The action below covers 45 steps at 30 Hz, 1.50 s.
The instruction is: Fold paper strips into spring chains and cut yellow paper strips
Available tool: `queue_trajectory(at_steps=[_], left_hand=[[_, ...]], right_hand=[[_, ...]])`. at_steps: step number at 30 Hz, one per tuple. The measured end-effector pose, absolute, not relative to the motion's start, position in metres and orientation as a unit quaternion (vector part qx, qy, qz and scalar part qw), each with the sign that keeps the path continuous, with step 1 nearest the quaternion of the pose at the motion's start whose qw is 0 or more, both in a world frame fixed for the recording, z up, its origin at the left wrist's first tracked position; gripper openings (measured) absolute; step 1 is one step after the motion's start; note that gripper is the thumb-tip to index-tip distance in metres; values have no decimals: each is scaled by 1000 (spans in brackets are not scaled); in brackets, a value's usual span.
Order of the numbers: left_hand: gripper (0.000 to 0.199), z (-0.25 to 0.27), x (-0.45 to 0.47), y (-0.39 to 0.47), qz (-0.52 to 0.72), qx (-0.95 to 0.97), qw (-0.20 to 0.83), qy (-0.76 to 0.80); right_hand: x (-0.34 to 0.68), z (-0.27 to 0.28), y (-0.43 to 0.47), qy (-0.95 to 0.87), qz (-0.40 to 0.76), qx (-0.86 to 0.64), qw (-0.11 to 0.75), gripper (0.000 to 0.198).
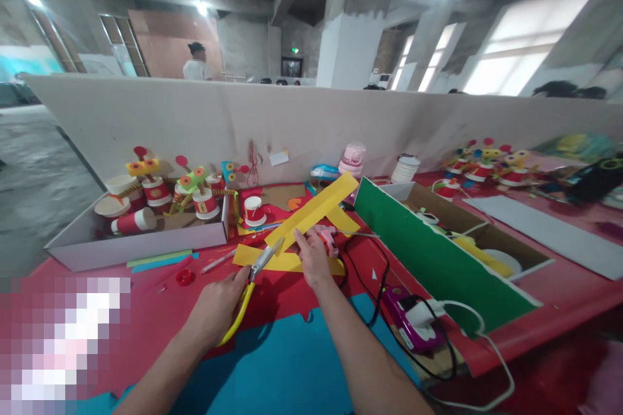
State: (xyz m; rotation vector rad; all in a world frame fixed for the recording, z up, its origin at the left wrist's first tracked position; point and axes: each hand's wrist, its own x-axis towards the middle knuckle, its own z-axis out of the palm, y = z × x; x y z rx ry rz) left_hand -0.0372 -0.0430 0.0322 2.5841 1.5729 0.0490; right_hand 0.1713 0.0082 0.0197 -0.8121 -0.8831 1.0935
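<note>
Looks forward and down from head height, close over left hand (220, 303) and right hand (313, 258), across bench (156, 314) to partition (180, 115).

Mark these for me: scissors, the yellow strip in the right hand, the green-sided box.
Scissors (248, 298): head view, on the yellow handle, near the blades.
Held yellow strip (316, 207): head view, on the middle of its length.
Green-sided box (438, 266): head view, on its green outer wall.
</note>
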Motion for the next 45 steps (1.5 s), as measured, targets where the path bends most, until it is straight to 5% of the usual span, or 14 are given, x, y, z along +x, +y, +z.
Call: queue_trajectory(at_steps=[16,45], left_hand=[[47,32,-35,-44,13,852,80,517],[41,41,-31,-46,-37,853,49,519]], right_hand=[[181,11,15,-458,411,-404,677,25],[179,18,8,-469,475,-399,629,27]])
